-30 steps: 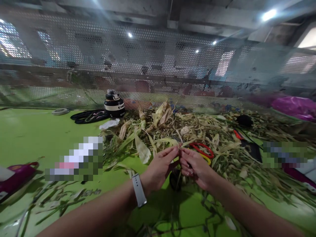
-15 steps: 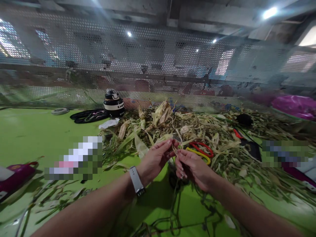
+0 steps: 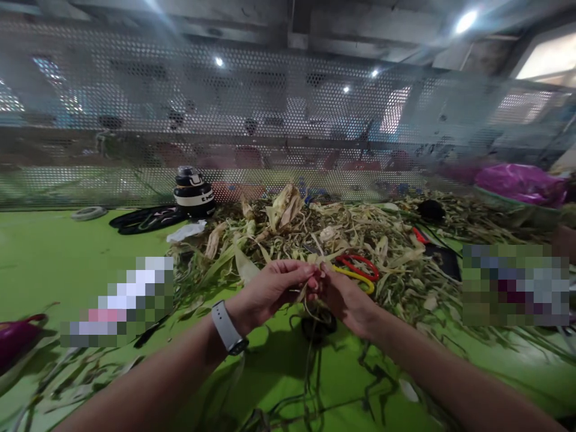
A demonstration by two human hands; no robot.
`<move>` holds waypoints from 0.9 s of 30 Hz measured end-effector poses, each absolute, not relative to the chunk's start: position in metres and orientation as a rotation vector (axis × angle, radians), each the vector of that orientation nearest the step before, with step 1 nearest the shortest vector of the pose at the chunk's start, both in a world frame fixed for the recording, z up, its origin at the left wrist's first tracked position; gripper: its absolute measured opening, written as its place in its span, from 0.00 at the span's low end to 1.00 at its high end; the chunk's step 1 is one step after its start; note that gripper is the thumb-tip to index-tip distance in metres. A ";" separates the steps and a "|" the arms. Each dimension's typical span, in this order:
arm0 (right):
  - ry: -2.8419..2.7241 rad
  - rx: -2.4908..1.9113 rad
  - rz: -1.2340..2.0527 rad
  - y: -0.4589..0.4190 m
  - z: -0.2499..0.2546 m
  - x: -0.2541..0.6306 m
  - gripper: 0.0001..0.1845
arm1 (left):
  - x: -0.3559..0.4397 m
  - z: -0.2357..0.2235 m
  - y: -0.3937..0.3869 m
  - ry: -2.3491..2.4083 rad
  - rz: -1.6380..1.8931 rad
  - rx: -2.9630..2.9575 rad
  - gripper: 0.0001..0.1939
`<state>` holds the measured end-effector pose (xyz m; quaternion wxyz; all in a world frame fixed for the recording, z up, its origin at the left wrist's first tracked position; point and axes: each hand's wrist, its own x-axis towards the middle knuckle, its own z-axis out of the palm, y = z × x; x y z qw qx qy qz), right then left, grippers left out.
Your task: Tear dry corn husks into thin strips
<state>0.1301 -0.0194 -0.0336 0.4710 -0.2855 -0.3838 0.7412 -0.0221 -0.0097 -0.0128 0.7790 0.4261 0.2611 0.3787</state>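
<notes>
My left hand [image 3: 270,291], with a grey watch [image 3: 227,328] on the wrist, and my right hand [image 3: 342,297] meet above the green table [image 3: 54,258]. Both are closed in a pinch on thin dried leaf strips [image 3: 310,300] that hang down between them. Just beyond my fingers lies a big pile of dried husks and leaves [image 3: 315,234]. Red and yellow scissor handles [image 3: 357,268] rest on that pile, close to my right hand. A dark round object [image 3: 318,327] sits on the table under my hands, partly hidden.
A perforated metal screen [image 3: 270,120] walls off the table's far side. A black and white bottle [image 3: 194,193] and black straps [image 3: 144,219] lie at the back left, a purple bag [image 3: 522,183] at the far right. Loose green leaf scraps [image 3: 90,366] litter the near left.
My hands have dropped slightly and drawn closer together, still pinching the strips. The view has shifted a little to the right.
</notes>
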 end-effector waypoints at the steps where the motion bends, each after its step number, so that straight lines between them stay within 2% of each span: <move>1: -0.925 -0.678 1.845 -0.020 -0.032 0.130 0.13 | -0.022 -0.012 -0.010 0.564 0.803 0.941 0.05; 8: -0.822 -0.537 1.986 -0.020 -0.020 0.136 0.03 | -0.019 -0.014 -0.012 0.589 0.765 0.920 0.05; 27: -0.921 -0.587 1.738 -0.016 -0.027 0.135 0.11 | -0.020 -0.015 -0.008 0.682 0.665 0.927 0.06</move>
